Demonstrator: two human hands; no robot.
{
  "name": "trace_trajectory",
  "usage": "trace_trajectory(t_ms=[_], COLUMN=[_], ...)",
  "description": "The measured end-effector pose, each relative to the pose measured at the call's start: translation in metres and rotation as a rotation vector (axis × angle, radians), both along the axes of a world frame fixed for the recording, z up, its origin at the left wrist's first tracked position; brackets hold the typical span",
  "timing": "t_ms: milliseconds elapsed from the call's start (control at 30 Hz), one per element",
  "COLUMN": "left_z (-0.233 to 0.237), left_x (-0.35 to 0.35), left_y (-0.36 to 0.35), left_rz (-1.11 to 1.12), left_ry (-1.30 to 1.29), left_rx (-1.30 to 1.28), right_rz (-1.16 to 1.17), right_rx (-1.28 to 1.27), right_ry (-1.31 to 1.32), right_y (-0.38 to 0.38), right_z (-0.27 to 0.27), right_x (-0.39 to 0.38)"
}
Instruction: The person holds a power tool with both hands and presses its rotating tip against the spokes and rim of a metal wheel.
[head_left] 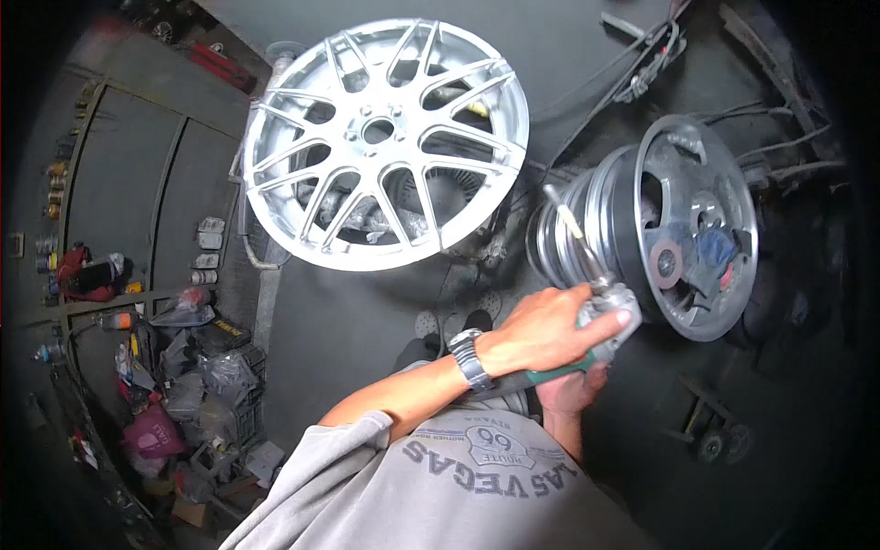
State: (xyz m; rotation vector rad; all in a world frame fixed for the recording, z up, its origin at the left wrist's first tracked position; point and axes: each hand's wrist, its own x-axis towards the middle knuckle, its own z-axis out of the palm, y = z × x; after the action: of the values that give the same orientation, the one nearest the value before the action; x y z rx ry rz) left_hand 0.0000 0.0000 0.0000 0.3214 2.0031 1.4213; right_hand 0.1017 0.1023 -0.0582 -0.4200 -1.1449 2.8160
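My left hand (pixel 546 332), with a watch on its wrist, is closed over the grey metal head of an angle grinder (pixel 620 307). Its thumb lies across the head. Below it, my right hand (pixel 570 392) is closed around the green-and-grey body from underneath, its fingers partly hidden. A slim, pale rod (pixel 573 223) points up and away from the grinder's head. Just right of the tool stands a stack of car rims (pixel 600 206). Lying on the top rim (pixel 744 229) are a pinkish abrasive disc (pixel 665 264) and a blue cloth (pixel 717 247).
Ahead, a bright silver multi-spoke rim (pixel 378 131) lies raised on a support. Cables (pixel 655 55) run at the upper right. A small wheeled stand (pixel 710 431) sits low right. At left are shelves with cans (pixel 55 183) and piled bags and crates (pixel 225 376).
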Motion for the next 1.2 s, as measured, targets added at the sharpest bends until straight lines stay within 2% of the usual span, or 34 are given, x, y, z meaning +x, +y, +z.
trace_trajectory(t_ms=[67,100,200,367,567,633,733,867,967,1033,1133,1200], left_z=[-0.003,0.033,0.029,0.026,0.035,0.034,0.020,-0.003,-0.017,-0.019,-0.029,-0.031], left_x=[-0.009,0.002,0.016,0.036,0.032,0.029,0.028,0.034,0.028,0.017,0.004,-0.003], left_y=[0.013,0.006,0.004,-0.013,-0.047,-0.065,-0.100,-0.153,-0.219,-0.250,-0.288,-0.313], left_rz=[-0.007,-0.035,0.030,0.118,-0.037,-0.110,-0.180,-0.169,-0.212,-0.179,-0.017,0.074], left_ry=[0.138,0.169,0.218,0.152,0.097,0.072,0.044,0.066,0.088,-0.033,-0.031,-0.048], left_rx=[0.073,0.134,0.258,0.437,0.431,0.442,0.488,0.548,0.491,0.494,0.515,0.544], right_rz=[-0.004,0.053,0.064,-0.014,-0.086,-0.082,-0.197,-0.256,-0.435,-0.556,-0.674,-0.783], right_rx=[0.076,0.128,0.187,0.275,0.234,0.247,0.325,0.383,0.411,0.387,0.431,0.356], right_ry=[0.083,0.182,0.246,0.211,0.138,0.127,0.104,0.094,0.002,-0.065,-0.162,-0.257], right_y=[0.021,0.024,0.024,0.003,-0.024,-0.048,-0.092,-0.150,-0.174,-0.178,-0.178,-0.177], right_z=[-0.018,0.014,0.029,0.048,0.045,0.050,0.049,0.071,0.093,0.098,0.097,0.093], right_x=[-0.006,0.000,0.000,0.008,0.028,0.031,0.038,0.034,0.032,0.032,0.033,0.036])
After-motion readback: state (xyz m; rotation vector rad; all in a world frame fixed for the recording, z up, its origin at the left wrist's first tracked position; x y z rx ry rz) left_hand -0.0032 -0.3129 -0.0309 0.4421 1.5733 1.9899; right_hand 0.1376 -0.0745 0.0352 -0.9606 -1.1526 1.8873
